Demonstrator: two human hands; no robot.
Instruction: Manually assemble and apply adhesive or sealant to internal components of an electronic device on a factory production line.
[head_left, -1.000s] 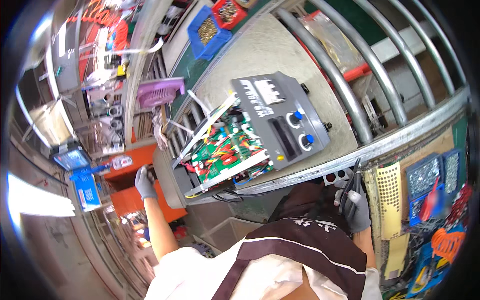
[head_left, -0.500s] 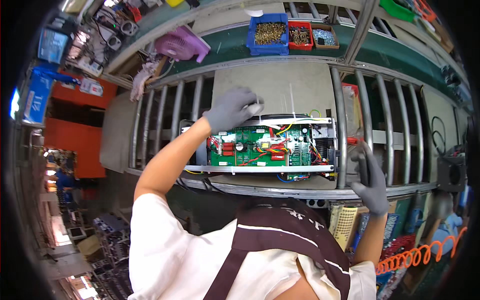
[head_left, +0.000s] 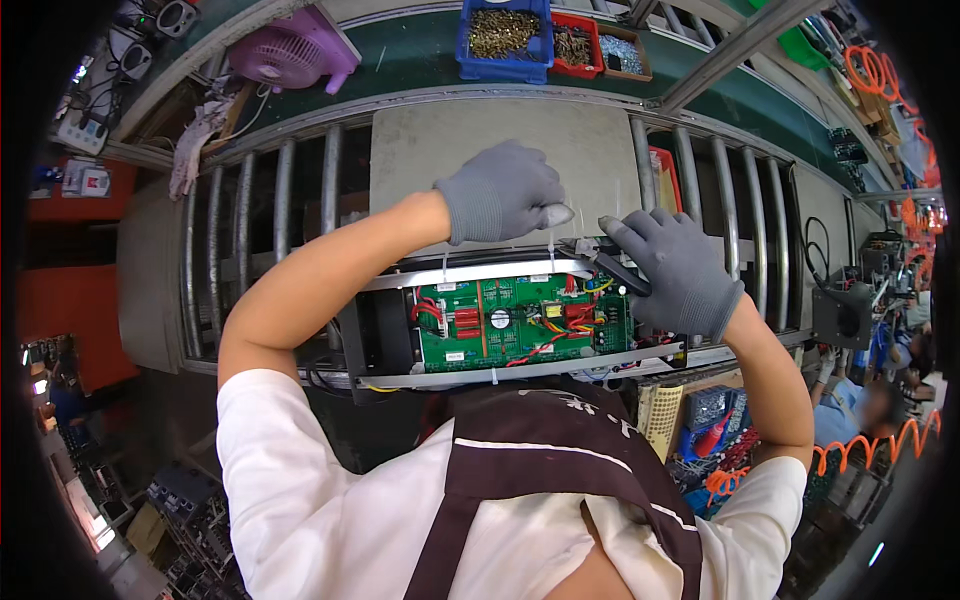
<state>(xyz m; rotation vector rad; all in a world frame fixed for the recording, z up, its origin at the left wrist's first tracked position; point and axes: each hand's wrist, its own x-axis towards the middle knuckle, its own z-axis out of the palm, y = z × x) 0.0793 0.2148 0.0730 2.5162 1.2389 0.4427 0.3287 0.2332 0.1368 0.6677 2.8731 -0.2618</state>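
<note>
An electronics chassis (head_left: pixel 395 381) with a silver metal frame lies in front of me, with a green circuit board (head_left: pixel 470 345) and coloured wires inside. Above its far rail, my left hand (head_left: pixel 508 192), in a grey glove, is closed with thumb and fingers pinched on the tail of a white cable tie (head_left: pixel 551 238). My right hand (head_left: pixel 672 265), gloved too, grips a pair of cutting pliers (head_left: pixel 622 272). Their jaws point left, close by the tie at the far rail. Another white cable tie (head_left: pixel 445 262) stands up from that rail farther left.
The chassis rests partly on a grey board (head_left: pixel 440 140) over a roller conveyor (head_left: pixel 284 200). A blue bin (head_left: pixel 505 70) of brass-coloured hardware, a red bin (head_left: pixel 575 50) and a small box (head_left: pixel 622 55) stand on the far shelf. A purple fan (head_left: pixel 290 55) is at far left.
My right hand has come in from the right side to the chassis's far rail, bringing the cutting pliers beside the tie. My left hand stays above the rail, pinched. The head view has shifted.
</note>
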